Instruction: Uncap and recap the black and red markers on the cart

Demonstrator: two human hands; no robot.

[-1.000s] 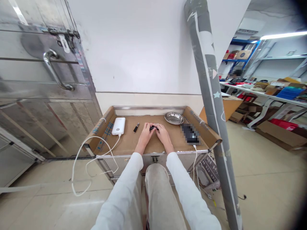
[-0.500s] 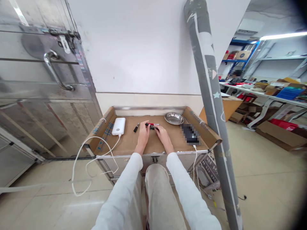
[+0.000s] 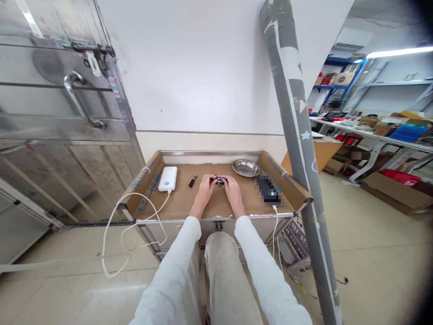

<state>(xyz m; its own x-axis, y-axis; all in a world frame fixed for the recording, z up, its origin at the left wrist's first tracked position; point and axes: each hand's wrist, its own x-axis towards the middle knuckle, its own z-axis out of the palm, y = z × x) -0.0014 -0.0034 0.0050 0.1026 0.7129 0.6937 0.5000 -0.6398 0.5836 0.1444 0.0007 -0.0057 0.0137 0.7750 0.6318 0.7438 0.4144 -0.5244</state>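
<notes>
My left hand (image 3: 203, 190) and my right hand (image 3: 233, 191) come close together over the middle of the cardboard-covered bench top (image 3: 182, 205). Fingers of both are closed on small black and silver pieces (image 3: 219, 181), too small to name. A bit of red shows just behind them; whether it is held or lies on the cardboard, I cannot tell. To the left of my left hand lies a slim black piece with a silver end (image 3: 192, 181), untouched. My fingertips hide part of what they grip.
A white power bank (image 3: 168, 178) with a white cable lies at the left. At the right are a shiny metal dish (image 3: 246, 167) and a blurred dark phone (image 3: 269, 190) on a cable. A grey wrapped roll (image 3: 297, 117) leans beside the bench.
My left hand has shifted slightly right and nearer to me, closer to my right hand. The red piece, earlier plainly visible behind the black ones, is now mostly hidden.
</notes>
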